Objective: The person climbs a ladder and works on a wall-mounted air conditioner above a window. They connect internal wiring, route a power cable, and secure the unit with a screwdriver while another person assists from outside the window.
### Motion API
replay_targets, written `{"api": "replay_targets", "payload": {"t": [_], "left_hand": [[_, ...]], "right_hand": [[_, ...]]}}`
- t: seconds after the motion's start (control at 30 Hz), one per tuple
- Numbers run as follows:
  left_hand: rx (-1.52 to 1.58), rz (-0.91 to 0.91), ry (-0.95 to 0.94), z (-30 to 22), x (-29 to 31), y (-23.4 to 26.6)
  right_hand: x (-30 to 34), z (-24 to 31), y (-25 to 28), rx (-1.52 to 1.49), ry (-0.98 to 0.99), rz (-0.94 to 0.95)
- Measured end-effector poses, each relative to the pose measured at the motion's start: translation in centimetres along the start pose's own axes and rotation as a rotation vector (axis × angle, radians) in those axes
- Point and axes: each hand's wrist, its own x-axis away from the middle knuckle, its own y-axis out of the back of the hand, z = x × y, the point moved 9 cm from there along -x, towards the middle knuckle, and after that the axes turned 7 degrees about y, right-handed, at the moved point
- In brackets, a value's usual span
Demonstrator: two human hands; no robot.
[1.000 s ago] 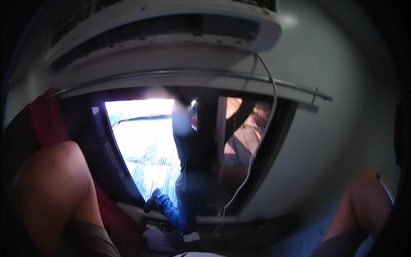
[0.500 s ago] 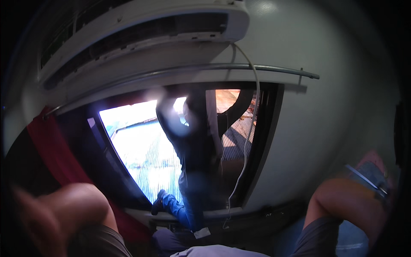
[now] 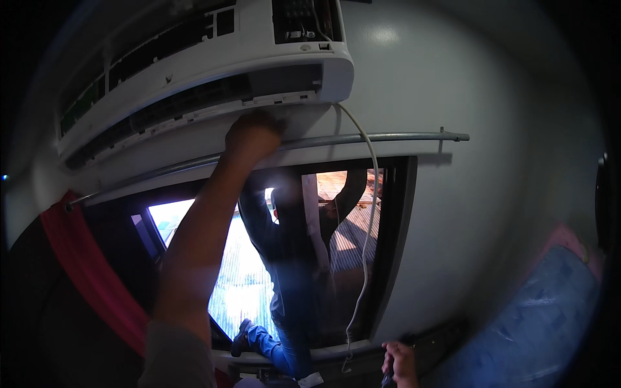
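A white wall-mounted air conditioner indoor unit hangs at upper left with its cover off, showing dark slots and, at its right end, an uncovered terminal compartment. My left hand is raised to its underside, above the curtain rod. The fingers look curled, but shadow hides what is in them, if anything. Low at right, my right hand is closed round a dark, slim tool, whose kind I cannot make out. A white cable hangs from the unit past the window.
A metal curtain rod crosses below the unit, with a red curtain at its left end. Beyond the window frame, a person in dark clothes stands, arms raised, before a corrugated roof. A blue plastic-covered mattress leans at right.
My left hand has risen from the lower left to the unit's underside. My right hand has moved in from the far right toward the middle with the tool. The view has tilted upward.
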Motion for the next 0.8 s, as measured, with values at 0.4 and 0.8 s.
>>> {"api": "replay_targets", "payload": {"t": [0.4, 0.8], "left_hand": [[0.429, -0.098, 0.438, -1.3, -1.7, -0.5], [0.449, -0.442, -0.209, -5.4, 4.8, 4.1]], "right_hand": [[2.9, -3.4, 4.0, 0.107, 0.052, -0.021], [1.8, -5.8, 3.8, 0.145, 0.095, 0.077]]}}
